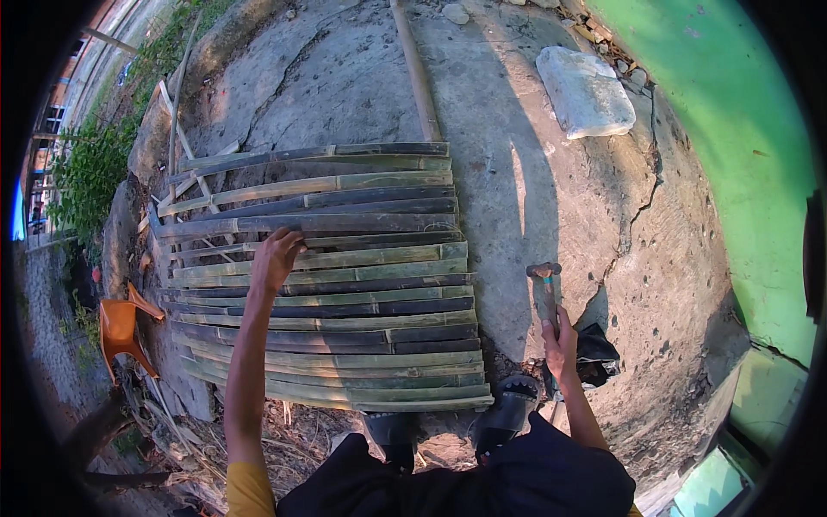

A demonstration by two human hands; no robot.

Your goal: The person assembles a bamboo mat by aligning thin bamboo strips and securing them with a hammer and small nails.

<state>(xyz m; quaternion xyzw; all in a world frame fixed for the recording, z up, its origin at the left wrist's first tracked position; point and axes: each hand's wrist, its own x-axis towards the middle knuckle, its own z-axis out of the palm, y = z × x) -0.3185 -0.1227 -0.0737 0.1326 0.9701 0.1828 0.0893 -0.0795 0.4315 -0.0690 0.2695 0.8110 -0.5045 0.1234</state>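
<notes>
A panel of split bamboo slats (370, 254), green, tan and dark, lies in front of me in spaced rows. My left hand (277, 257) is over its upper left part, its fingers bent closed at the lower edge of a dark bamboo slat (370, 221). Whether something small is also between the fingertips, I cannot make out. To the right of the panel, my right hand (562, 346) grips a hammer (544, 270) by its handle. The hammer's head points away from me, apart from the bamboo.
A bamboo pole (416, 73) runs away behind the panel. A whitish block (586, 93) rests on the cracked concrete. An orange plastic chair (121, 332) lies at the left. Beside my right hand is a black bag (596, 351). A green wall (732, 112) borders the right.
</notes>
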